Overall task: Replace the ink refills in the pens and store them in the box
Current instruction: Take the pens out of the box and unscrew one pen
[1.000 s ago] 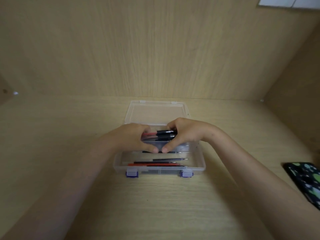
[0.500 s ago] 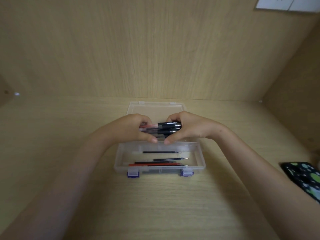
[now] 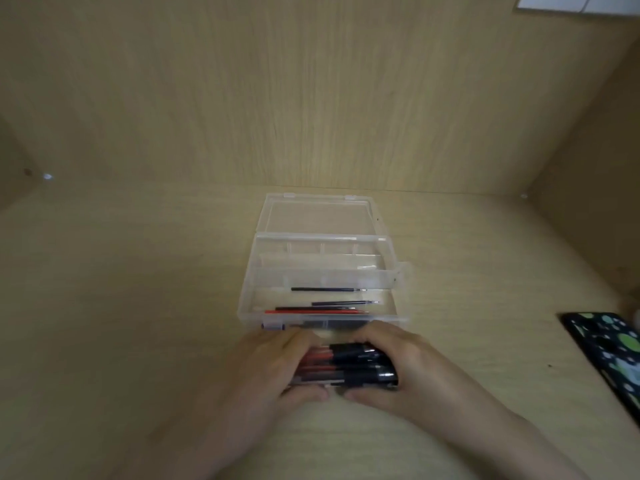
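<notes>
A clear plastic box [image 3: 246,299] stands open on the wooden desk, its lid [image 3: 318,216] folded back. Several loose ink refills [image 3: 327,308], black and red, lie in its front compartment. Just in front of the box, both hands hold a bundle of pens [image 3: 349,367] with clear barrels and black caps, low over the desk. My left hand [image 3: 277,368] grips the bundle's left end and my right hand [image 3: 398,372] grips the capped right end. The box's right front latch is hidden behind my right hand.
A dark case with green and white spots [image 3: 613,355] lies at the desk's right edge. Wooden walls close the desk in at the back and on both sides. A purple latch [image 3: 273,326] sits on the box's front left.
Both hands have carried the pen bundle out of the box, from above its back compartment toward me, down to the desk in front of it. The back compartment now shows bare.
</notes>
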The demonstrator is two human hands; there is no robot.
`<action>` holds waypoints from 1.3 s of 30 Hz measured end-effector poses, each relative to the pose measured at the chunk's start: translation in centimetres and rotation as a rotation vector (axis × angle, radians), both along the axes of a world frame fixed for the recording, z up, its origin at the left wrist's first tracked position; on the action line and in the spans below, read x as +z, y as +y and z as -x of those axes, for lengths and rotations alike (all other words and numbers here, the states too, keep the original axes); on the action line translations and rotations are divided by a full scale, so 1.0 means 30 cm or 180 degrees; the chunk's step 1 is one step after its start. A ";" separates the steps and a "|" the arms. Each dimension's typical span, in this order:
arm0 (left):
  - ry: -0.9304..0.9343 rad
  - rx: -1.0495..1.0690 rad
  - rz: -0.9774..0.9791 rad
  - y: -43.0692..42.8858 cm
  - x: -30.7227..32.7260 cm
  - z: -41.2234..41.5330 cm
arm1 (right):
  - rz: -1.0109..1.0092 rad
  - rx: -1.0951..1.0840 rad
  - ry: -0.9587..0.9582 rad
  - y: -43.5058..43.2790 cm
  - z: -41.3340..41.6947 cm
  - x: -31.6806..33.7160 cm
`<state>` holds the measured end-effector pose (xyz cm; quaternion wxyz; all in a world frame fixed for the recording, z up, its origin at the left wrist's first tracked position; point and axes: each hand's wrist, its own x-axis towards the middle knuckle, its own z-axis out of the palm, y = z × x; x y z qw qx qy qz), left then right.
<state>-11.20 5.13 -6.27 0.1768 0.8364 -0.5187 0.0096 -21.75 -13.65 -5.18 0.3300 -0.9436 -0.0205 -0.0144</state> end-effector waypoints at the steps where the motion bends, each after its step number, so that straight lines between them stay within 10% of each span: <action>1: -0.0133 0.0002 0.0032 -0.001 -0.014 0.011 | 0.0105 -0.0006 -0.0082 0.003 0.005 -0.028; 12: -0.0314 0.0122 0.0056 0.030 -0.092 0.024 | 0.1161 -0.0292 -0.0591 0.046 0.051 -0.092; 39: -0.0385 0.0137 0.0006 0.038 -0.085 0.095 | 0.1423 -0.0375 -0.0462 0.076 0.108 -0.090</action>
